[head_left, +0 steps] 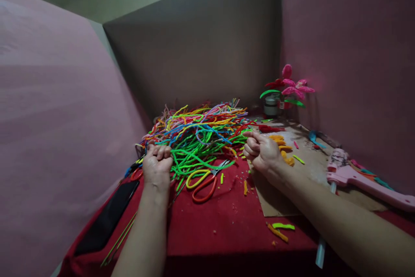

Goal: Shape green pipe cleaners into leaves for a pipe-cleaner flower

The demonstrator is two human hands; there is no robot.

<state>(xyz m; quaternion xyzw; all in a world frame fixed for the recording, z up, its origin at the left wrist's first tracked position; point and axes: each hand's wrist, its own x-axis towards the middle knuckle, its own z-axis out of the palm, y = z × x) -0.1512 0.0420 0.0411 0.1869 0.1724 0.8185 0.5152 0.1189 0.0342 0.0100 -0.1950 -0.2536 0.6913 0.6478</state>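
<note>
A big tangled heap of colourful pipe cleaners [197, 132] lies on the red cloth [220, 225] in front of me. My left hand [158, 164] is a closed fist at the heap's near left edge, gripping green strands. My right hand [262, 151] is closed too, pinching a green pipe cleaner at the heap's right edge. Scissors [204, 179] with yellow and orange handles lie between my hands, just below the heap.
A black phone [108, 216] lies at the left. A cardboard sheet [304, 169] with cut scraps sits at the right, with a pink glue gun [356, 177]. A pink pipe-cleaner flower [290, 87] stands by a small jar [270, 105]. Cardboard walls enclose the table.
</note>
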